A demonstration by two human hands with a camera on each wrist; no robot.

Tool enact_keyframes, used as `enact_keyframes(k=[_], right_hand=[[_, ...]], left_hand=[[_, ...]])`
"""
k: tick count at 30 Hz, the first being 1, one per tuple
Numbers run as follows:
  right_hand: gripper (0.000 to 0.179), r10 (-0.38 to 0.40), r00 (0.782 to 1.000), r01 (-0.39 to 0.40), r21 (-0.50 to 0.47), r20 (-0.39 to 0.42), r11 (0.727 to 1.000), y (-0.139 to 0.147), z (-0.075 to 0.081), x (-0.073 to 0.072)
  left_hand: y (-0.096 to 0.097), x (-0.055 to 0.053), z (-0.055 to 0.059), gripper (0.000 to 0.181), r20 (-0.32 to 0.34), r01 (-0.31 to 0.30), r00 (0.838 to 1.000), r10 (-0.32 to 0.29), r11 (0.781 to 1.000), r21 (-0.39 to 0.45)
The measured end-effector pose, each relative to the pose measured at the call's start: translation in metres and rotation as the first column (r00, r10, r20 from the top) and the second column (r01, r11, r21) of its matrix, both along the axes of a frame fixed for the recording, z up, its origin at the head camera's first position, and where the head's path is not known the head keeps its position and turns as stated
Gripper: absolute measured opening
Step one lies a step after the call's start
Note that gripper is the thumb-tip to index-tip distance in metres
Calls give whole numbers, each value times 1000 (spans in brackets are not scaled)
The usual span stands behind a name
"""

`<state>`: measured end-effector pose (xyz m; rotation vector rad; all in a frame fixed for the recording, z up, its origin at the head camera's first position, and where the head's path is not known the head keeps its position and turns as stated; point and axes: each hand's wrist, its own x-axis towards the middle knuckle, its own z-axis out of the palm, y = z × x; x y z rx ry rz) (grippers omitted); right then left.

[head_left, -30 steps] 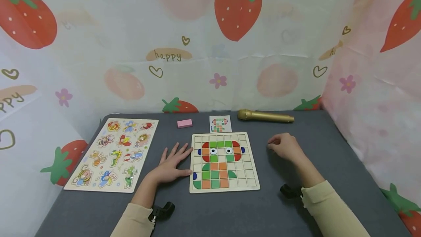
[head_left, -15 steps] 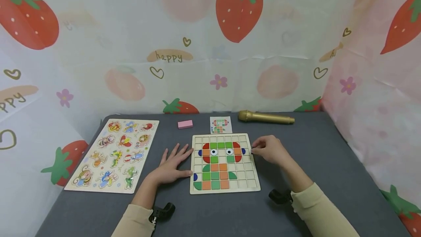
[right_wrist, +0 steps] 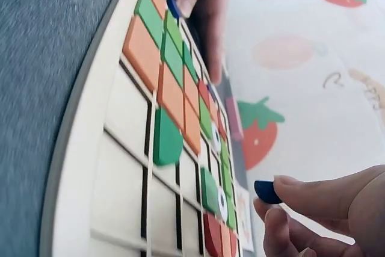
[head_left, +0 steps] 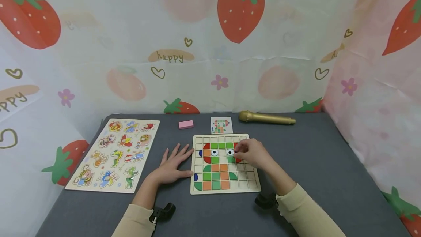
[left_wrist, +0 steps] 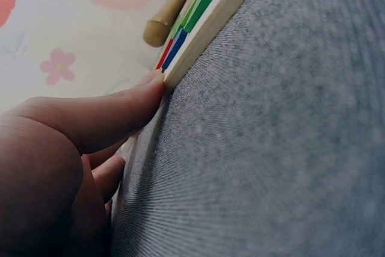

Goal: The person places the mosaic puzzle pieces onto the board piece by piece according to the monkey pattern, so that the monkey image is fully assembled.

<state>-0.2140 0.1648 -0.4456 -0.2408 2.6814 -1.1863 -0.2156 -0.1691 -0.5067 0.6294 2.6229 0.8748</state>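
Note:
The square wooden grid board (head_left: 242, 185) lies on the table, with red, green, orange and blue tiles and two eye tiles set in its cells. My left hand (head_left: 170, 168) lies spread on the cloth beside it; the thumb and fingertips meet the board's left edge. Over the board's right half, my right hand (head_left: 254, 154) pinches a dark blue half-round tile (right_wrist: 266, 192) between thumb and fingers. In the right wrist view the tile is raised above the cells. The hand hides part of the red and orange tiles in the head view.
Just behind the board lies a small pattern card (head_left: 221, 125). A pink block (head_left: 186, 124) is left of it and a gold microphone (head_left: 267, 117) right of it. An animal puzzle board (head_left: 113, 156) covers the table's left side.
My right hand has moved left from the bare cloth, past the board's right edge, and is now over the tiles. The left hand has stayed in place.

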Motion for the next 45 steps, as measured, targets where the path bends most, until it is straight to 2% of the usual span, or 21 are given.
enact_keyframes(k=[9, 22, 27, 38, 45], right_hand=[[6, 32, 999, -32, 5, 1, 999, -28, -2, 2], [9, 132, 991, -132, -35, 7, 991, -71, -13, 8], [9, 159, 987, -159, -1, -15, 987, -89, -19, 7], [10, 167, 982, -150, 179, -85, 972, -120, -22, 3], [9, 180, 982, -160, 261, -55, 952, -131, -22, 2]], left_hand=[[-1, 0, -1, 84, -1, 3, 1000, -3, 1000, 3], [0, 1, 3, 83, 4, 1, 1000, -1, 1000, -6], [1, 1, 3, 82, -2, 0, 1000, 0, 1000, -7], [-1, 0, 2, 81, -10, 4, 1000, -4, 1000, 5], [0, 1, 2, 82, -6, 3, 1000, -3, 1000, 6]])
